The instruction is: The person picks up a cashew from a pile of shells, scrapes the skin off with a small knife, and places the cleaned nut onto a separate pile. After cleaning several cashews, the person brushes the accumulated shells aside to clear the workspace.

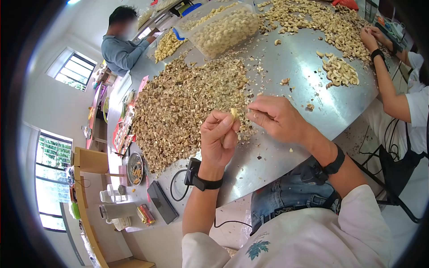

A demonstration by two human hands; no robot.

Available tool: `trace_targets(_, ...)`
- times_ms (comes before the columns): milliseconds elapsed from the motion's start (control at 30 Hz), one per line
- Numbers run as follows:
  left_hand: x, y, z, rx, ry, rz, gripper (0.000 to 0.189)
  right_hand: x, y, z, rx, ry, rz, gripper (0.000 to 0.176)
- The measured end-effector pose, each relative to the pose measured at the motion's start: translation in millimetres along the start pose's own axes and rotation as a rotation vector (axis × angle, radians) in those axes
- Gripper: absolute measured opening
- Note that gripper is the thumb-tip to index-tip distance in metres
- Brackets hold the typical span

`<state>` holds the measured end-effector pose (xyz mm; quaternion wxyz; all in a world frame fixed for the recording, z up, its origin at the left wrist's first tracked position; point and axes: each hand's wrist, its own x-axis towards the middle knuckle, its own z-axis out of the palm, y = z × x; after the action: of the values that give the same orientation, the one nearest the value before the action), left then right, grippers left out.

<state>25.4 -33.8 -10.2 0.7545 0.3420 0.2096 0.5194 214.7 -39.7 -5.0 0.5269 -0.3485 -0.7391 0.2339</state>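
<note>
My left hand (219,137) pinches a pale cashew nut (233,113) between thumb and fingertips, the nut sticking up from the grip. Just to its right, my right hand (281,119) is closed, with thumb and forefinger pressed together and pointing toward the nut. Something small may be between those fingertips, but I cannot make it out. Both hands are above the metal table (286,149), at the near edge of a large heap of brown shell and skin pieces (187,98). A strap with a small device circles each wrist.
A clear plastic tub (228,33) of cashews stands beyond the heap. Cashew piles (340,70) lie at the right and far side. Two people sit at the table, one (120,47) far left, one (413,96) right. A phone (161,202), metal bowl (135,169) and cups lie left.
</note>
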Motion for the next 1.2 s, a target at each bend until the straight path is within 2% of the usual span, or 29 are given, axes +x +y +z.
trace_targets(167,-2,3,6,0.057,0.026,-0.014,0.002,-1,-3,3,-0.073,-0.078,-0.040,0.015)
trace_targets(300,0,1,-3,0.057,-0.022,0.003,0.010,1,-6,5,-0.202,0.066,0.036,0.014)
trace_targets(400,-1,1,2,0.034,0.022,0.001,0.010,1,-5,1,-0.143,0.025,0.112,0.014)
trace_targets(500,1,-1,2,0.008,0.077,0.015,0.011,-3,-6,9,-0.082,0.028,0.015,0.013)
trace_targets(800,0,0,8,0.008,0.123,-0.001,0.016,-4,-8,19,-0.097,0.040,0.012,0.012)
trace_targets(900,-1,2,8,0.020,0.085,-0.027,0.020,2,-7,17,0.152,0.143,0.199,0.012)
trace_targets(1000,-1,4,10,0.051,0.038,-0.067,0.023,6,-5,12,0.411,0.101,0.302,0.012)
trace_targets(1100,-1,2,12,0.084,0.047,-0.067,0.025,5,-6,4,0.545,-0.101,0.416,0.011)
trace_targets(1200,0,-1,12,0.130,0.113,-0.047,0.023,1,-10,12,0.686,-0.052,0.496,0.013)
